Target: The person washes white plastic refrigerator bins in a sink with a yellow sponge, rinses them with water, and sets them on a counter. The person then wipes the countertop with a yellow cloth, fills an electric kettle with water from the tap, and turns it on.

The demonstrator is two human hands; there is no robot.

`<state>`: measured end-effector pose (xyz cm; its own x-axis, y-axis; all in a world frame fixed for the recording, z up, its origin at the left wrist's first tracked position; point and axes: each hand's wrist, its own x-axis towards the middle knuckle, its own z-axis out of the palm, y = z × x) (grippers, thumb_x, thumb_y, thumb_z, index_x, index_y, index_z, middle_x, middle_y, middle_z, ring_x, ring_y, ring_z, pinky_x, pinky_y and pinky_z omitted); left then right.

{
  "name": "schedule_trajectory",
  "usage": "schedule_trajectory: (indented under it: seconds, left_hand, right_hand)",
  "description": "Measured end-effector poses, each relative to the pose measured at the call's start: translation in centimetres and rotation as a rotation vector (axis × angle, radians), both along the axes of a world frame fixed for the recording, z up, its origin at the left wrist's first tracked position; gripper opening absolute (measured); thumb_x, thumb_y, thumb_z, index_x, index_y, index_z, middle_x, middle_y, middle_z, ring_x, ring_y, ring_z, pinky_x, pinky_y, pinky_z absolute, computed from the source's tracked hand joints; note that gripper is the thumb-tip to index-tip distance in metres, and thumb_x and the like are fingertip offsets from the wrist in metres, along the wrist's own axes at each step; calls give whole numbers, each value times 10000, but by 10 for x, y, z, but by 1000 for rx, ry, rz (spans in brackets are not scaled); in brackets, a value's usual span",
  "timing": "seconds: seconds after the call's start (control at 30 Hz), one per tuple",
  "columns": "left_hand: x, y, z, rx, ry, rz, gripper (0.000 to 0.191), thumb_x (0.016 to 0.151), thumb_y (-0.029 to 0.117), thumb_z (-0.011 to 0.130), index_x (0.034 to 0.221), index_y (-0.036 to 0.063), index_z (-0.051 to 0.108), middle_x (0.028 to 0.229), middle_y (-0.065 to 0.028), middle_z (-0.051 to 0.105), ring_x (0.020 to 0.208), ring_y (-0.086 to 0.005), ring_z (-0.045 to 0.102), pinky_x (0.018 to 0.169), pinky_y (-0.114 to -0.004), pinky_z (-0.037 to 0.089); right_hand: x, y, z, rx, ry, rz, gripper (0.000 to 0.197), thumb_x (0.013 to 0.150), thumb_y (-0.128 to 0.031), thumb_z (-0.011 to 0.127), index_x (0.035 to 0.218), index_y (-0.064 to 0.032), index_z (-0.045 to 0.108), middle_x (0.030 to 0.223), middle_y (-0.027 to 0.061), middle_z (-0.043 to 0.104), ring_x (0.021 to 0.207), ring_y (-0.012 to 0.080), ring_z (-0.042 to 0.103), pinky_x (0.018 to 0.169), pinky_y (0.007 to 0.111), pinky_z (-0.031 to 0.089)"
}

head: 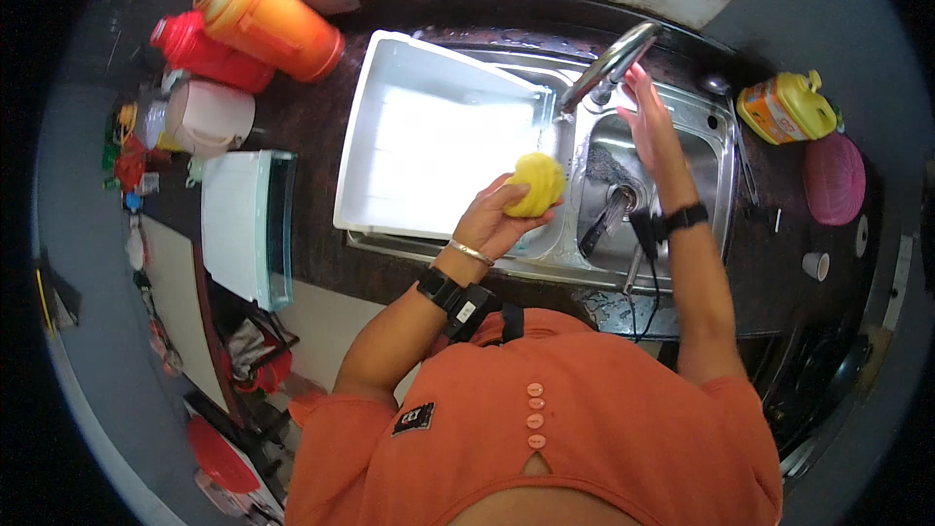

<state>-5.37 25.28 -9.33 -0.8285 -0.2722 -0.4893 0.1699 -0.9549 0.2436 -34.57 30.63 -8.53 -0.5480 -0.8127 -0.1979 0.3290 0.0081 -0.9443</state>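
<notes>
My left hand grips a yellow sponge above the right part of a white plastic bin. The bin lies over the left basin of a stainless steel double sink, and its inside is bright with glare. My right hand is raised beside the chrome faucet, fingers stretched and thumb apart. Whether the fingertips touch the faucet is hard to tell. The spout points toward the bin's right side. In the right basin lie a dark mesh cloth and a black-handled utensil near the drain.
An orange thermos and a red thermos stand at the back left. A white drawer with a teal front sits on the counter's left. To the right are a yellow jug, a pink round item and a small white cup.
</notes>
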Motion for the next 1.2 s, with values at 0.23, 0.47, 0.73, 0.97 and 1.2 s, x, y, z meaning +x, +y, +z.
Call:
schedule_trajectory:
  seconds: [0.23,0.47,0.73,0.97,1.2]
  left_hand:
    - [-50,27,41,115,394,-36,522,896,109,566,1370,2,376,1287,-220,502,1178,-340,539,950,-444,492]
    - [-80,19,42,-306,119,-523,216,833,150,747,917,33,586,736,-41,581,571,-98,536,433,-227,397]
    - [-122,6,16,-1098,-318,-764,280,708,159,802,871,-6,644,633,-67,609,487,-142,560,418,-272,429]
    - [-141,28,10,-1795,-541,-821,327,783,290,652,974,25,667,841,-200,682,806,-382,660,724,-443,529]
    - [-117,41,-27,-1908,-450,-1116,298,871,266,511,959,16,649,868,-192,686,840,-357,668,756,-446,525]
  right_hand:
    - [113,71,-2,-300,-378,76,944,827,-678,525,1525,-169,147,1524,159,256,1359,369,330,1091,516,348]
    - [81,72,21,-146,-99,133,298,957,-285,566,1056,-9,618,1104,82,590,994,190,581,957,325,456]
    - [60,50,21,223,480,198,369,938,-328,559,815,20,577,707,76,520,687,162,494,678,322,429]
    - [48,59,-18,261,675,134,423,975,-358,497,786,18,539,676,67,514,647,147,472,634,322,419]
    - [71,78,-72,423,940,188,453,992,-319,425,780,32,617,736,233,609,651,347,598,680,470,465]
